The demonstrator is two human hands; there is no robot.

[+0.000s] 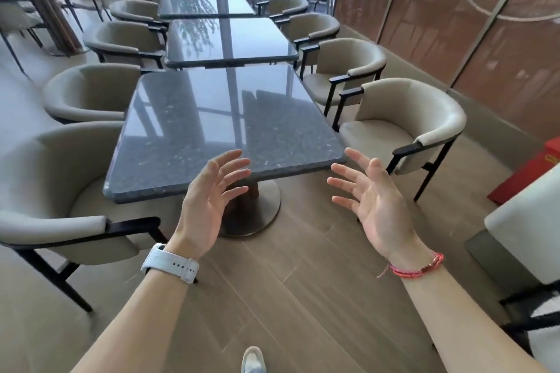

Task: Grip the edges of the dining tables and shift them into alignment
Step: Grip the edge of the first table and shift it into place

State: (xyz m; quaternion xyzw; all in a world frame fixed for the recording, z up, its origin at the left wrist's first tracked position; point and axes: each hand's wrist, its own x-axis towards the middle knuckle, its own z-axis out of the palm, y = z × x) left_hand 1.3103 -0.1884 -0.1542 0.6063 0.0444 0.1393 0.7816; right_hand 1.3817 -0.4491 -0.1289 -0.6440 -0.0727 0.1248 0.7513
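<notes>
Three dark glossy stone dining tables stand in a row leading away from me. The nearest table (212,118) is skewed, its near edge slanting down to the left, and sits offset from the middle table (230,39). The far table (206,4) lies behind that. My left hand (209,197), with a white watch on the wrist, hovers with spread fingers just in front of the near table's front edge. My right hand (372,200), with a red bracelet, is held up open beside the table's near right corner. Neither hand touches the table.
Beige tub chairs with black frames line both sides of the tables: one at near left (60,191), one at near right (406,127). The near table's round metal base (260,215) stands on the wood floor. A red box (527,175) sits at right, beside a brown panelled wall (454,24).
</notes>
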